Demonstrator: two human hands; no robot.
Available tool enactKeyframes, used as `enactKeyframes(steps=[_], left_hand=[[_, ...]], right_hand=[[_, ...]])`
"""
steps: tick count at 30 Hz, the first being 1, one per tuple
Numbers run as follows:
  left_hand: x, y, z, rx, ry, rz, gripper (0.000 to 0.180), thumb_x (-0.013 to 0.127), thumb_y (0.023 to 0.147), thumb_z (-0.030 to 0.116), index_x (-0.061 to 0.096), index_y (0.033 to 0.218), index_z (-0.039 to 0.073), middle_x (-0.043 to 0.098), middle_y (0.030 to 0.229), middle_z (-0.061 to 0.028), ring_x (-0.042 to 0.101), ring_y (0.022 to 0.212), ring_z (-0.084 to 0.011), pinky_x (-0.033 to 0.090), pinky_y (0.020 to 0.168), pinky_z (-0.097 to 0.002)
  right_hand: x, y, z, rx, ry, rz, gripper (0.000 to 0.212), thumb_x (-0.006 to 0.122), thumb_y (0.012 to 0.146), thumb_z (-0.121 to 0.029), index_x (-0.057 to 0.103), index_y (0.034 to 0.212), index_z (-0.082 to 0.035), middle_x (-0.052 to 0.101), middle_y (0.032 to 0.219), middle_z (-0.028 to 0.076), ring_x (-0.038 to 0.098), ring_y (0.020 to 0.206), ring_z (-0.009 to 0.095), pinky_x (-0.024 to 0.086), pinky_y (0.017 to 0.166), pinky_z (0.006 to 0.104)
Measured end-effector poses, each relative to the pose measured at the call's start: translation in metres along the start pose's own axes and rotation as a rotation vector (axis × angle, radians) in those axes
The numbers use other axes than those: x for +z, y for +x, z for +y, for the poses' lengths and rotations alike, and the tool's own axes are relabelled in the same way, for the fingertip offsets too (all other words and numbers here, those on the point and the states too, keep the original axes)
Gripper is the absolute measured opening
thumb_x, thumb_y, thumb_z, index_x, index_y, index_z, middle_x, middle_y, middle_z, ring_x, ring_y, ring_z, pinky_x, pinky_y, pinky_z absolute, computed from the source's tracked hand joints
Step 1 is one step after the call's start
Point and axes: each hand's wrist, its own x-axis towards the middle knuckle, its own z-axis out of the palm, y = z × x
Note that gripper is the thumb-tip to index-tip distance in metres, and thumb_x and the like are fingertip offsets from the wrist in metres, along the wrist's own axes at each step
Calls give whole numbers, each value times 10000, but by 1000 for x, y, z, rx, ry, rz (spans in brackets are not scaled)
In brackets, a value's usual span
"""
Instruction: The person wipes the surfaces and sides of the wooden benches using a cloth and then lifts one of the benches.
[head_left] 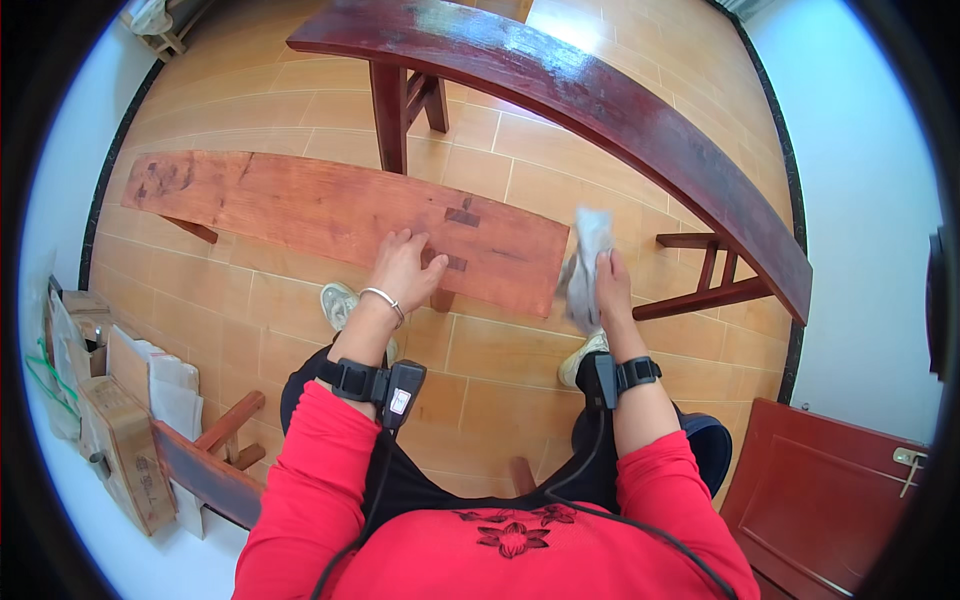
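Note:
A long reddish-brown wooden bench (310, 205) stretches across in front of me, with dark joint marks near its right end. My left hand (403, 268) lies on its top by one of those marks, the fingers apart and holding nothing. Just past the bench's right end, my right hand (613, 288) is closed round a grey-white cloth (592, 236). The cloth hangs bunched and somewhat blurred beside the bench's edge. Part of the cloth is hidden behind the fingers.
A longer dark red bench (600, 95) stands beyond, curving toward the right. At left are cardboard boxes (125, 450) and another wooden bench (205, 470). A red cabinet door (815, 500) is at lower right. My shoes (340, 303) rest on the tiled floor (490, 350).

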Motion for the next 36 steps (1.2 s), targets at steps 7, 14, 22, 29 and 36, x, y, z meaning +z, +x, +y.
enactKeyframes(steps=[7,14,22,29,36], left_hand=[[2,2,4,24,27,7,481,577,808,329,564,1140,-19,505,1200,-270,397,1180,-443,306,1033,-457],[3,5,5,13,76,-8,469,585,809,338,575,1129,-5,517,1178,-282,424,1166,-428,301,1039,-451],[6,8,-3,6,84,16,453,604,819,345,582,1145,31,508,1224,-276,415,1207,-419,325,1033,-437],[3,6,1,13,89,6,449,601,823,349,581,1144,35,522,1208,-266,424,1201,-409,321,1037,-433],[-2,11,-8,-22,-32,19,396,627,817,317,617,1089,29,616,1052,-219,572,1027,-316,442,892,-376]], right_hand=[[31,2,28,-9,172,9,358,380,938,-227,516,1132,41,596,1040,154,558,958,250,429,827,345],[38,-47,5,438,549,-267,359,393,969,-287,556,1143,-18,629,1050,86,613,905,185,501,804,324],[23,-51,19,440,389,-417,358,396,969,-305,560,1141,-37,631,1016,73,616,853,175,522,736,339],[38,-68,-21,452,592,-257,385,398,970,-333,526,1185,-41,615,1070,72,604,912,181,507,786,336],[37,-66,-14,526,568,-368,384,382,976,-308,490,1236,-47,600,1109,73,593,976,194,504,810,345]])
